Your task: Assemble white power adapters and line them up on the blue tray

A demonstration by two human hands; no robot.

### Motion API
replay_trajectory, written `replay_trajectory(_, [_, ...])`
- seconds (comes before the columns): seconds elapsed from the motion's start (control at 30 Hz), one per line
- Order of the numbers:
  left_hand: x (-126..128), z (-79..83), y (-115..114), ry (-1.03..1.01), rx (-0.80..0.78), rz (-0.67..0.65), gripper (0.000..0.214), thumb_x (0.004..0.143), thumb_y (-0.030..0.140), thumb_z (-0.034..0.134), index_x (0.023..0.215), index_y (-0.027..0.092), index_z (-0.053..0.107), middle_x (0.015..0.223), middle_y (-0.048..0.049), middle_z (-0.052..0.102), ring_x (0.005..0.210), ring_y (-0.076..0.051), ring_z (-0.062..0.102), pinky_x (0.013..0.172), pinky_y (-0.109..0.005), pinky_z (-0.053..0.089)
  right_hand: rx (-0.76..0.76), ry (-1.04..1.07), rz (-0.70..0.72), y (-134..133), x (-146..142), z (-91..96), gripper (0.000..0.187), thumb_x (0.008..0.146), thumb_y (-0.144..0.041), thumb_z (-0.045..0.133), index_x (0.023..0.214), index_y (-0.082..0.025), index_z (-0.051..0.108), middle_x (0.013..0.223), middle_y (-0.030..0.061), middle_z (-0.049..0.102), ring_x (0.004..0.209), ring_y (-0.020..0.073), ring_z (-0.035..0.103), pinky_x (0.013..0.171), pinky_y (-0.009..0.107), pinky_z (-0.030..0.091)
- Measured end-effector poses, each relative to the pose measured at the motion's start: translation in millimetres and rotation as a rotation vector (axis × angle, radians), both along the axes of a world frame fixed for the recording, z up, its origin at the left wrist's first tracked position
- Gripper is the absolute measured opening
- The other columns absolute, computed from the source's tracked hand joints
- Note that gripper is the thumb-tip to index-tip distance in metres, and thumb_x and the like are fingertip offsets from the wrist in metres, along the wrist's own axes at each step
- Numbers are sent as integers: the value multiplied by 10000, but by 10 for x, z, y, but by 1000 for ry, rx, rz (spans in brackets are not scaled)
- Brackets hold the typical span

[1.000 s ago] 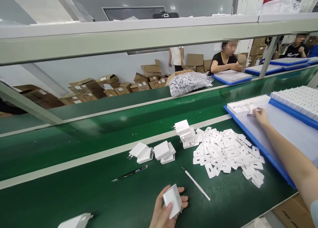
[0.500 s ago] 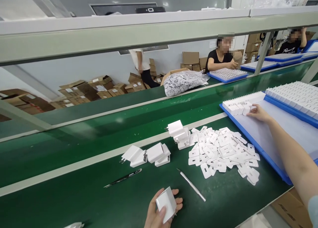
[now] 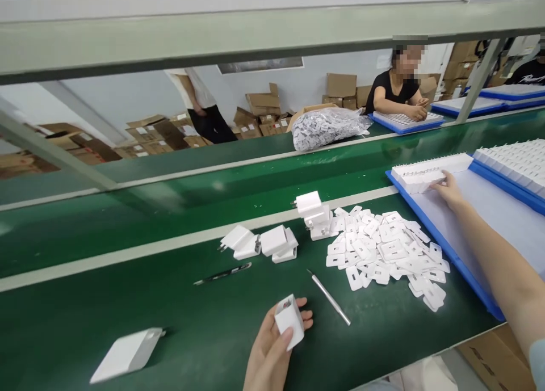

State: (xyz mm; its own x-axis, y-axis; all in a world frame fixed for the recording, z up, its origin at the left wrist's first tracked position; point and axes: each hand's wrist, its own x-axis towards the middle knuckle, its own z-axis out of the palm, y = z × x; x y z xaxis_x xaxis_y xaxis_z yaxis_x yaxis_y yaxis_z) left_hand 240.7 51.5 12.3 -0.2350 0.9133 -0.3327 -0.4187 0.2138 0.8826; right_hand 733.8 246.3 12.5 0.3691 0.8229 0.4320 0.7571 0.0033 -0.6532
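My left hand (image 3: 272, 348) is low in the middle, fingers and thumb closed round a white charger housing (image 3: 289, 322) whose open end points up. My right hand (image 3: 448, 190) reaches far right onto the blue tray (image 3: 451, 255). Its fingertips rest against a row of white chargers (image 3: 426, 174) at the tray's far end; whether it grips one is hidden. A pile of small white cover plates (image 3: 385, 249) lies between my hands. A thin metal pick (image 3: 328, 297) and black tweezers (image 3: 223, 274) lie on the green mat near my left hand.
Several loose white chargers (image 3: 276, 240) sit near the belt edge, and another lies at the lower left (image 3: 125, 354). A second tray of chargers (image 3: 517, 164) stands far right. Across the conveyor a bag of parts (image 3: 326, 127), a seated person (image 3: 398, 90) and cardboard boxes.
My left hand has turned the charger housing so its open end faces up. My right hand has stayed at the charger row on the tray. The view has tilted downward.
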Motion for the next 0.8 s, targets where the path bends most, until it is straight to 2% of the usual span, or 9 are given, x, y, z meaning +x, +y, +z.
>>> replay_trajectory(0.1, [59,142,-44,71,75,-18,562,585,385,878,1056,173,655,1089,-120,731,893,-258,699,799,-327,582,91,-65,-117,-38,-323,256,562,913,-213,464,1435,-102,290,1481,278,285,1391,359,269,1103,517,297])
replay_trajectory(0.13, [79,199,-55,93,110,-22,547,599,371,871,1062,186,645,1086,-108,727,900,-250,695,807,-322,575,94,-93,-78,-48,-447,355,572,896,-199,450,1434,-96,283,1489,279,273,1387,348,283,1100,485,308])
replay_trajectory(0.23, [149,368,-79,188,250,-39,485,640,317,850,1058,220,625,1035,-67,711,925,-232,679,825,-305,552,-116,-193,256,-64,-786,598,461,811,-227,585,1267,-190,532,1368,170,516,1149,280,557,972,388,452])
replay_trajectory(0.33, [214,483,-87,292,415,-84,423,698,299,819,1071,227,633,1041,-67,701,979,-236,656,862,-314,527,-456,-276,554,-66,-993,663,401,605,-215,794,995,-225,700,1137,96,701,967,289,661,824,376,520])
replay_trajectory(0.47, [232,503,-62,390,634,-209,445,733,283,806,1146,236,648,1169,-96,684,1097,-273,614,955,-376,489,-654,-316,622,-99,-1035,541,198,636,-212,798,829,-202,753,912,114,755,777,281,700,622,348,531])
replay_trajectory(0.53, [217,486,-49,437,700,-230,470,731,269,813,1173,247,655,1220,-106,671,1170,-297,581,996,-404,470,-676,-325,620,-115,-981,476,68,709,-222,757,769,-196,738,815,117,746,700,256,694,590,338,532])
replay_trajectory(0.63, [196,481,-59,439,739,-230,484,745,253,808,1203,267,654,1268,-103,657,1232,-303,556,1042,-420,450,-653,-335,609,-162,-911,469,76,770,-276,738,742,-213,708,853,115,742,760,260,698,651,355,548])
replay_trajectory(0.73, [191,502,-89,374,750,-271,494,773,222,785,1239,302,639,1320,-83,628,1253,-286,558,1023,-389,482,-517,-235,599,-363,-1040,637,167,819,-394,716,792,-231,685,885,96,728,785,249,691,701,370,555])
replay_trajectory(0.8, [201,514,-100,337,707,-322,499,786,217,771,1257,306,631,1335,-87,610,1219,-283,584,953,-364,534,-372,-82,736,-631,-1301,839,194,870,-443,665,884,-250,681,859,66,709,727,208,675,675,342,565])
